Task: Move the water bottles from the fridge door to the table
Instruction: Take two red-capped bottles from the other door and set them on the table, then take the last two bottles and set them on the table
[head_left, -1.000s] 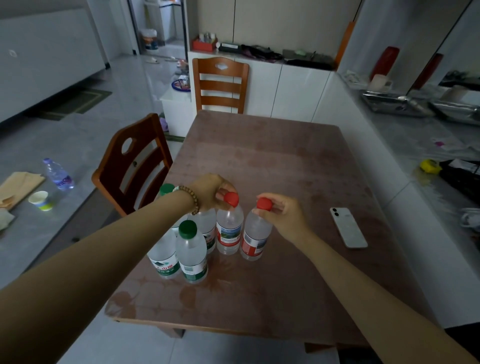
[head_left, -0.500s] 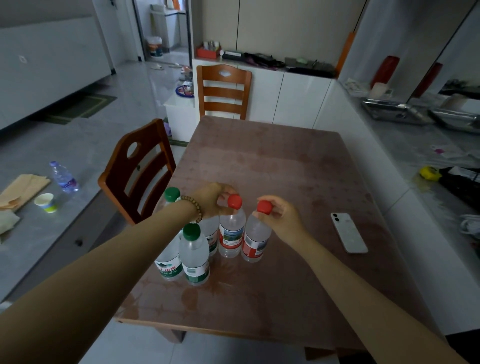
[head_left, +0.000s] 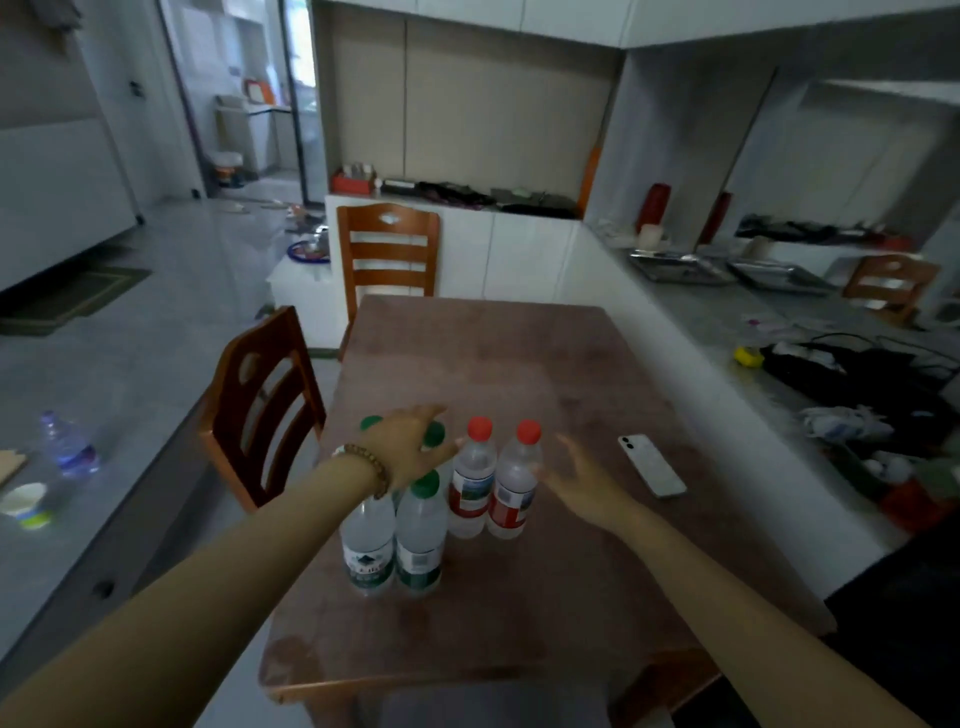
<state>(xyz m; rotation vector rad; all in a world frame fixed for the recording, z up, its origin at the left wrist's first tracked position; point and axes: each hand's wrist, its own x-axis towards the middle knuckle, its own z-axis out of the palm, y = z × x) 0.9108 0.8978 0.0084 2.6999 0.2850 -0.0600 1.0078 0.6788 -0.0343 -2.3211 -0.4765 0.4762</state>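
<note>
Five water bottles (head_left: 470, 483) stand clustered on the brown table (head_left: 545, 374), green caps left, red caps right. Left hand (head_left: 410, 441) hovers spread over the green caps; right hand (head_left: 582, 480), fingers splayed, empty, beside the red-capped pair; phone (head_left: 652, 465) farther right.

A home kitchen and dining room. A brown dining table (head_left: 519, 374) sits under the open hands, with wooden chairs: one chair (head_left: 387, 249) beyond them, another (head_left: 260, 395) to their left. White cabinets (head_left: 498, 254) carry clutter further off. Right of the hands runs a grey counter (head_left: 737, 332) holding metal trays (head_left: 675, 266). Pale floor tiles (head_left: 156, 322) spread left.
</note>
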